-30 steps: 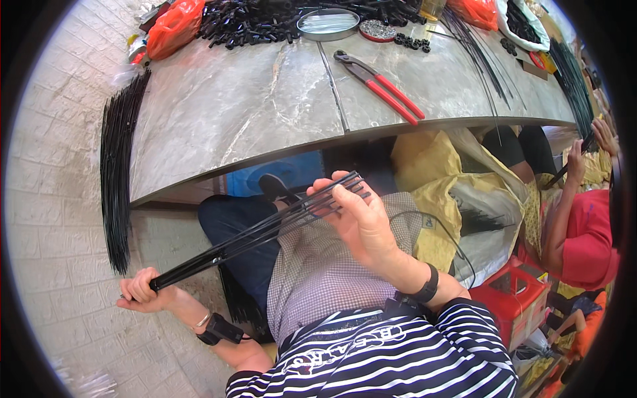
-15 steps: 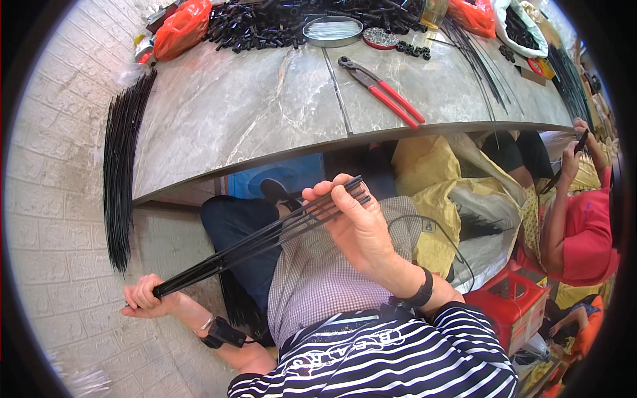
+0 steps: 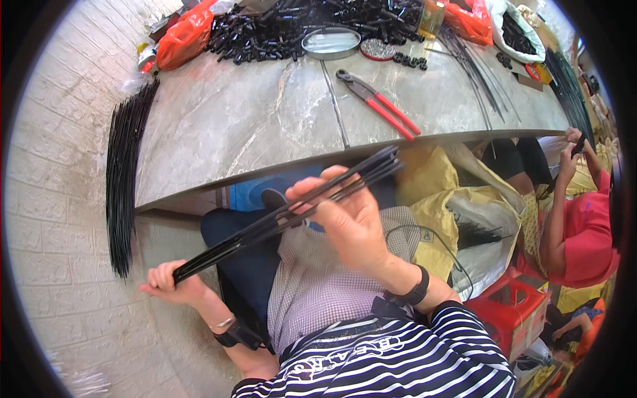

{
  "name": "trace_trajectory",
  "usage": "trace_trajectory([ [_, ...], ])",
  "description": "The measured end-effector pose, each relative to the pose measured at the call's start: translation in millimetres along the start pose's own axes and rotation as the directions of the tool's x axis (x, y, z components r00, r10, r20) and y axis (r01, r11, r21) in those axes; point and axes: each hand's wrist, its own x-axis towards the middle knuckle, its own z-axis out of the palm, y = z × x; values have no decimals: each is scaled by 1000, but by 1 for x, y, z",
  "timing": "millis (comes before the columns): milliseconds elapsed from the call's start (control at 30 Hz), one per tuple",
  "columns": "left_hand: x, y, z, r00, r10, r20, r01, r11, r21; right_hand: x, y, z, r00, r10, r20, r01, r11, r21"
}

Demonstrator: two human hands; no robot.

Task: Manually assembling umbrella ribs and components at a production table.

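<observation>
A slim bundle of thin black rods (image 3: 245,239) runs slantwise across my lap, low at the left and higher at the right. Its lower left end sits in my left hand (image 3: 176,285), whose fingers are wrapped round it. Toward the other end the rods lie across my right hand (image 3: 358,232), palm up, with the fingers stretched behind them and the thumb apart below. The far tips are fanned slightly and smeared by motion. Beneath the bundle is a checked apron (image 3: 318,278) over my lap.
On the grey table (image 3: 219,126) are red-handled cutters (image 3: 378,105), a round tin (image 3: 331,44) and a heap of black tubes (image 3: 259,33). More black rods (image 3: 125,179) hang over its left edge. A red stool (image 3: 507,308) and a co-worker in red (image 3: 584,225) are at the right.
The bundle now reaches farther past my right hand, up and to the right. My left hand has moved slightly right and up. My right thumb has come off the rods.
</observation>
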Motion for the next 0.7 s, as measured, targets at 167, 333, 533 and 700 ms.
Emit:
trace_trajectory([
  [167,-19,-69,-21,986,-140,-88,145,988,60,35,-50,14,971,-81,-223,113,985,134],
  [333,-50,-104,-53,917,-393,-69,386,918,-94,57,-72,16,959,-242,-148,254,965,71],
  [533,-83,-141,1,-79,-996,-34,779,-83,621,54,-90,24,982,-154,110,174,965,-199],
  [700,-13,-178,109,859,-510,45,108,267,958,11,-69,31,986,67,153,19,866,-499],
])
